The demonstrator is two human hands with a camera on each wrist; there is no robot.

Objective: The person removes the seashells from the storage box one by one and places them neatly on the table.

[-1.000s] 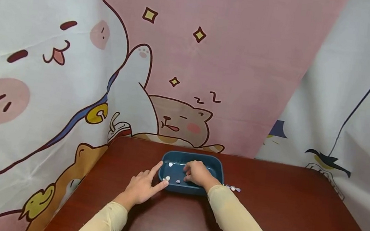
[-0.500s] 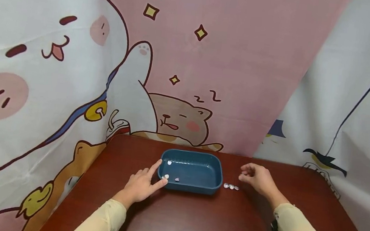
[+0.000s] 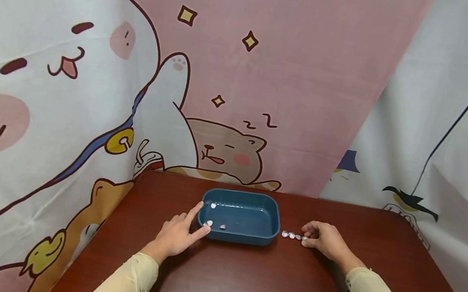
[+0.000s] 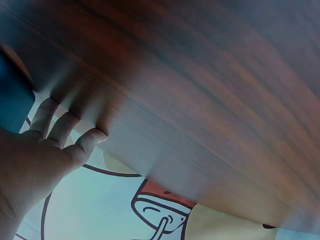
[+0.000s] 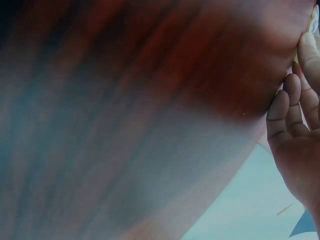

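Apparently to steady it, left hand (image 3: 178,233) rests spread fingers against blue tray (image 3: 245,239); right hand (image 3: 329,241) pinches end piece (image 3: 305,239), fingertips only, likely since it's tiny, beside pale row (image 3: 291,235) right of tray.

Right hand (image 3: 327,240) moved from tray (image 3: 237,238) to row of pieces (image 3: 291,235); pinches fourth piece (image 3: 304,238).

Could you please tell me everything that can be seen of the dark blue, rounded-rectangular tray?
The dark blue, rounded-rectangular tray has a glossy surface, raised walls and an open top; whether it is plastic or ceramic I cannot tell. It stands upright on the reddish-brown, wood-look table, towards the far edge. A few small whitish and purplish pieces lie inside its left part. The person's bare left hand touches its left end.
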